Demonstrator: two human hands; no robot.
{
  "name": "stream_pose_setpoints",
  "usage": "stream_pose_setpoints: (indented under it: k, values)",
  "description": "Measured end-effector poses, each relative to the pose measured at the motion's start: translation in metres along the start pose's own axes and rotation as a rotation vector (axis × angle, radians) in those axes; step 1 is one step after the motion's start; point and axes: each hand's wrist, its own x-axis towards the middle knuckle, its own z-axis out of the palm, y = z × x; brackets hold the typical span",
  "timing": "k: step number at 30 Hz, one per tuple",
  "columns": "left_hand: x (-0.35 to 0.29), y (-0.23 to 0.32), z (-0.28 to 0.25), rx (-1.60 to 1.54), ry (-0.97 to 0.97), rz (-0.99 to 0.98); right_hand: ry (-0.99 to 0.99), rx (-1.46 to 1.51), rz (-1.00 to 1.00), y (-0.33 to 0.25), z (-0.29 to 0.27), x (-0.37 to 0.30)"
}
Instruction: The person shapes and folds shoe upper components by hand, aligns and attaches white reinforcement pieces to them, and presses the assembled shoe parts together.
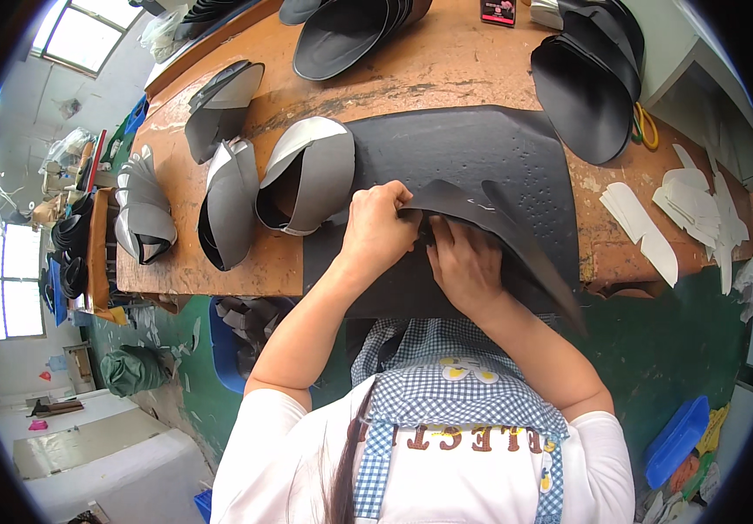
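Observation:
A curved black sheet piece (516, 229), like a shoe-upper part, stands partly raised over a black work mat (385, 144). My left hand (381, 229) is closed in a pinch on its left edge. Close beside it, my right hand (471, 266) lies with fingers stretched forward under the raised flap; the flap covers some of the fingertips. To the left of the mat, grey-and-black curved pieces (315, 166) stand on edge, and another nested group (230, 205) is next to them.
The worn wooden table (263, 278) carries stacked black pieces (341, 39) at the back and more (586, 96) at the back right. White flat cut-outs (642, 231) lie on the right. A blue bin (228, 345) with dark scraps stands below the front edge.

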Motion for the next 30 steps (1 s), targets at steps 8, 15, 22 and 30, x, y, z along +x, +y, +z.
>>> stream_pose_setpoints:
  k: [8, 15, 22, 30]
  values:
    - [-0.002, 0.016, -0.005, -0.069, -0.108, -0.231, -0.036, 0.286, -0.134, 0.013, 0.000, 0.011]
    - [-0.001, 0.018, -0.007, -0.139, -0.083, -0.239, 0.063, 0.358, -0.083, 0.017, -0.009, 0.015]
    - [-0.026, 0.062, -0.031, 0.372, 0.272, 0.450, -0.030, 0.343, -0.102, 0.014, -0.058, 0.033]
    - [-0.025, 0.038, -0.033, 0.299, -0.310, 0.672, -0.156, 0.536, 0.073, 0.028, -0.068, 0.024]
